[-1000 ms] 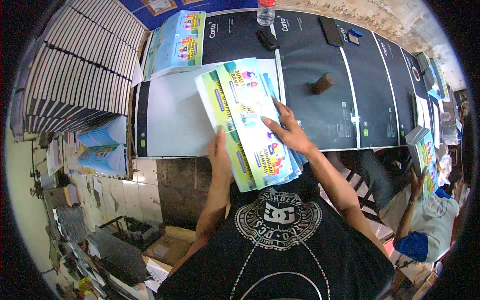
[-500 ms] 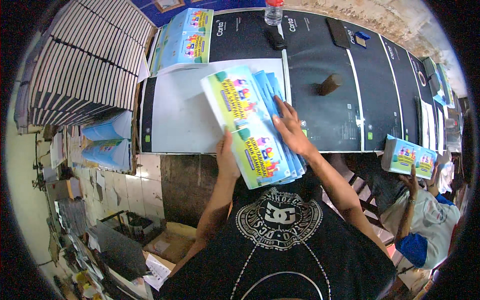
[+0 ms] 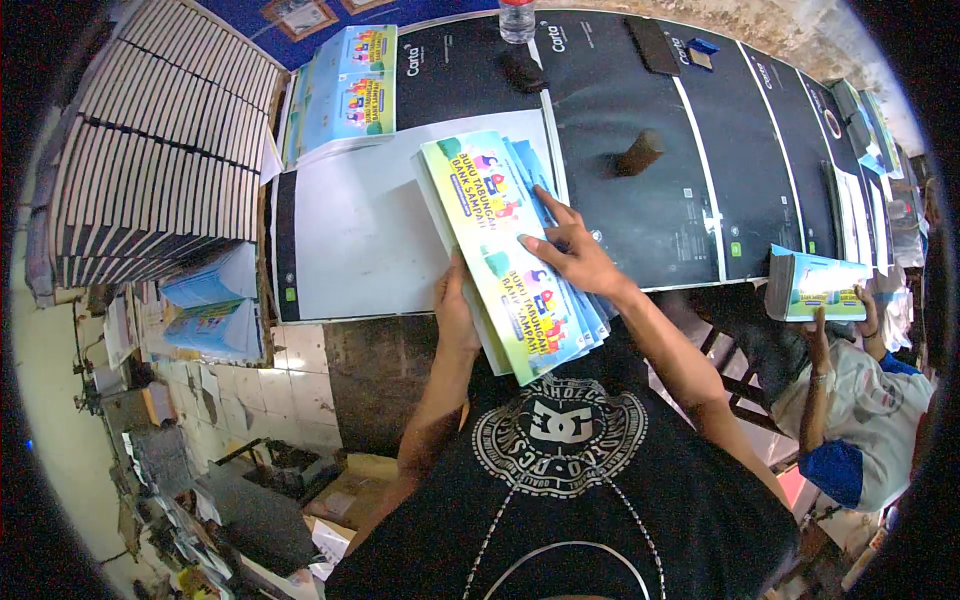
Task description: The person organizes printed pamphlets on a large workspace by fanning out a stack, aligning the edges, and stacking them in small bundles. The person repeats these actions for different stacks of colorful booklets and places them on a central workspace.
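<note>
A thick stack of booklets with bright green, yellow and blue picture covers is held tilted over the near table edge. My left hand grips its left long side, thumb against the edge and the other fingers hidden beneath. Across the right side lies my right hand, its thumb on the top cover and its fingers over the blue edges fanned out there. Those lower booklets stick out unevenly at the right and near ends.
Similar covers lie piled on the table at the back left. Tall book stacks stand left. A bottle, dark phone-like slab and brown cylinder rest on the table. At right, a co-worker holds another booklet stack.
My right thumb has slid further in over the top cover, and the held stack has turned slightly. The view has shifted a little. The co-worker's stack has tipped.
</note>
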`<state>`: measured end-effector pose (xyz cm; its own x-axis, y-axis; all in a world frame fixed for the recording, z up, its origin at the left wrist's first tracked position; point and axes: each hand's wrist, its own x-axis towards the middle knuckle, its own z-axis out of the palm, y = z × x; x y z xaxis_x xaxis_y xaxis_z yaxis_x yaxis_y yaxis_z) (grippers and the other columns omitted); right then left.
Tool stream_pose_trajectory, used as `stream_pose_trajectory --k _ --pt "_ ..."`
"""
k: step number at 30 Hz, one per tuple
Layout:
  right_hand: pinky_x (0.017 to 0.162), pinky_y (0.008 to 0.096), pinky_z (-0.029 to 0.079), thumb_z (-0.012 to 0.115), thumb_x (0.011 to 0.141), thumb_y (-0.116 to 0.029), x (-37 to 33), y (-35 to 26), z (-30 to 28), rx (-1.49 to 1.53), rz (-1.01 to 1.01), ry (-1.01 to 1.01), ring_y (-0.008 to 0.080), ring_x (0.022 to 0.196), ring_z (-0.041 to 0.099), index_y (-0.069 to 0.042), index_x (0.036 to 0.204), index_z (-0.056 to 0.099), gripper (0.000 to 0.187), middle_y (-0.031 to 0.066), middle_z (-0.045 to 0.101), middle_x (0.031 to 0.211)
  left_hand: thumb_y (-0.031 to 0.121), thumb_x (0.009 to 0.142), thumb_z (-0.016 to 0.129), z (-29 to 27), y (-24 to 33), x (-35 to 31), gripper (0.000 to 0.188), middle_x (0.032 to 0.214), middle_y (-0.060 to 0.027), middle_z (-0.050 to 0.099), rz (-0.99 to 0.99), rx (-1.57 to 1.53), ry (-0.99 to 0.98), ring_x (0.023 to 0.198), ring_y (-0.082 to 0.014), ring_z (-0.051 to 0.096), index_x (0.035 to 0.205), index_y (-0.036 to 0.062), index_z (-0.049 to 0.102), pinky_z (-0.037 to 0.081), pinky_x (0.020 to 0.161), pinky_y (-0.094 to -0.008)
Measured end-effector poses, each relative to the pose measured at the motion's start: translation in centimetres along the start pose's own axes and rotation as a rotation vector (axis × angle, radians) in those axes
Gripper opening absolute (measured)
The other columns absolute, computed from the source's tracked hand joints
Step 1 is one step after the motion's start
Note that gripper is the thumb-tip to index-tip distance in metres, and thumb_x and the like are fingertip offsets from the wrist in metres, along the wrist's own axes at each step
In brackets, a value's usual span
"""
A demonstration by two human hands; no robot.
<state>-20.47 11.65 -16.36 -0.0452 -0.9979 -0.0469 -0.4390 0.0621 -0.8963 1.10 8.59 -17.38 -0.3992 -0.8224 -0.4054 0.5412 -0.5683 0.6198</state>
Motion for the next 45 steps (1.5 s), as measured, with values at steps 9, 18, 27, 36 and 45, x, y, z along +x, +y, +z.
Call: stream_pose_trajectory --k 9,18,27,36,45 --pt "0.112 0.0635 0.028 0.074 0.087 -0.033 -1.0 0.8 1.5 -0.505 -0.049 0.202 0.0463 0.146 0.026 -0.013 0.136 0.063 0.054 0.0229 0.026 0.162 0.053 0.102 0.047 -4.3 5.0 -3.3 0.062 0.123 -0.0157 0.066 0.110 0.051 0.174 0.104 -0.0274 0.069 0.139 0.0025 0.051 0.057 0.090 -0.0435" --pt "0.117 0.0629 0.018 0.053 0.099 -0.054 -0.1 -0.3 1.0 -0.059 0.064 0.039 0.0436 0.149 0.020 -0.005 0.112 0.077 0.056 0.0166 0.026 0.164 0.037 0.108 0.044 0.7 0.3 -0.9 0.049 0.118 -0.0150 0.068 0.112 0.168 0.086 0.096 -0.0213 0.070 0.130 -0.0053 0.056 0.058 0.082 -0.0341" --pt "0.116 0.0613 0.019 0.061 0.095 -0.054 0.1 0.4 0.6 0.015 0.052 0.017 0.0432 0.149 0.022 0.011 0.102 0.074 0.067 0.0196 0.028 0.163 0.035 0.109 0.041 1.0 -0.4 -0.4 0.048 0.120 -0.0167 0.068 0.021 0.007 -0.048 0.100 -0.0232 0.071 0.131 -0.0054 0.056 0.061 0.084 -0.0363" --pt "0.115 0.0642 0.021 0.060 0.095 -0.055 0.3 0.7 0.3 -0.006 -0.025 -0.002 0.0442 0.148 0.023 0.010 0.097 0.075 0.067 0.0198 0.029 0.163 0.039 0.107 0.045 1.3 1.4 -2.3 0.048 0.113 -0.0161 0.069 0.052 0.158 0.207 0.096 -0.0222 0.071 0.128 -0.0032 0.058 0.060 0.080 -0.0344" --pt "0.109 0.0672 0.027 0.071 0.089 -0.023 -0.8 0.1 1.6 -0.752 -0.187 0.221 0.0455 0.145 0.026 -0.032 0.151 0.042 0.069 0.0162 0.020 0.165 0.043 0.107 0.040 -0.8 6.3 -5.8 0.055 0.121 -0.0188 0.065 0.236 0.015 0.165 0.104 -0.0296 0.069 0.140 -0.0007 0.048 0.057 0.091 -0.0430"
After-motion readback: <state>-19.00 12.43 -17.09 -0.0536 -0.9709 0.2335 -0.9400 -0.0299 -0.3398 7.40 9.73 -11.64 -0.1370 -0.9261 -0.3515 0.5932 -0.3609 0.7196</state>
